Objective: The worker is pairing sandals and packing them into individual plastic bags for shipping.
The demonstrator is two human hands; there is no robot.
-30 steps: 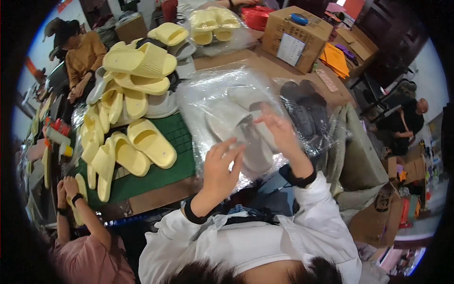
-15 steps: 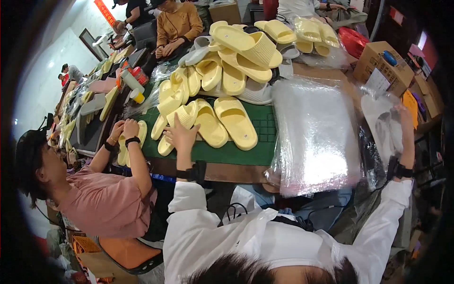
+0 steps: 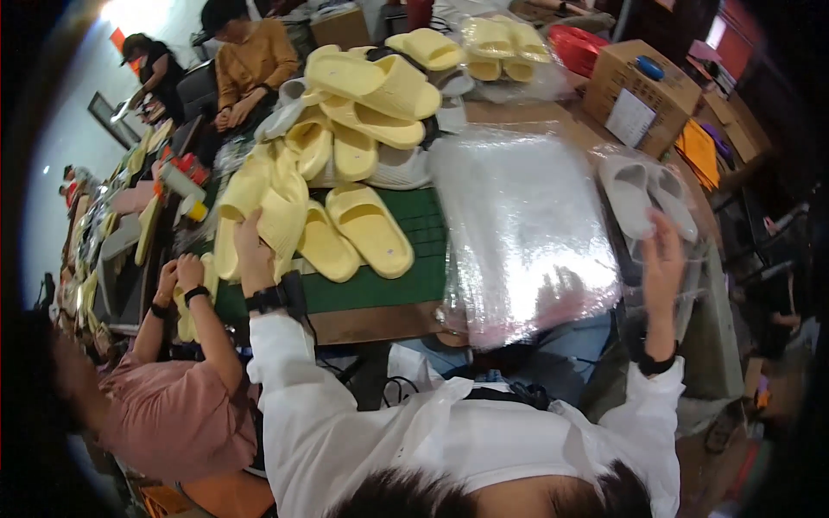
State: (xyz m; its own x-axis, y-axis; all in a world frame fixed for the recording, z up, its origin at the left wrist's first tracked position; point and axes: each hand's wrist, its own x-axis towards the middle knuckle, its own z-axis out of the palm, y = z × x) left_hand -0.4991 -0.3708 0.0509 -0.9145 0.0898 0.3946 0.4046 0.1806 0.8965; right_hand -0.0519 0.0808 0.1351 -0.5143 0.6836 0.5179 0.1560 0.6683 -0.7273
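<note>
My left hand (image 3: 253,249) is closed on a pair of yellow slippers (image 3: 283,211), raised and tilted at the left of the green mat (image 3: 423,250). Two more yellow slippers (image 3: 371,231) lie side by side on the mat, right of that hand. Behind them rises a heap of yellow slippers (image 3: 371,82) with some grey ones among them. On the right, a clear bag with a pair of grey slippers (image 3: 629,194) lies flat. My right hand (image 3: 663,263) is at its near end, fingers stretched out; whether they touch the plastic I cannot tell.
A stack of clear plastic bags (image 3: 527,233) covers the table's middle right. Beyond stand a cardboard box (image 3: 639,91) and bagged yellow slippers (image 3: 505,43). A co-worker in a pink shirt (image 3: 173,406) sits close on my left, hands by yellow slippers. Another person (image 3: 250,65) sits across.
My left hand, earlier spread over the yellow slippers, now grips and lifts a pair. The bagged grey slippers, earlier held tilted by my right hand, now lie flat. The view has shifted right.
</note>
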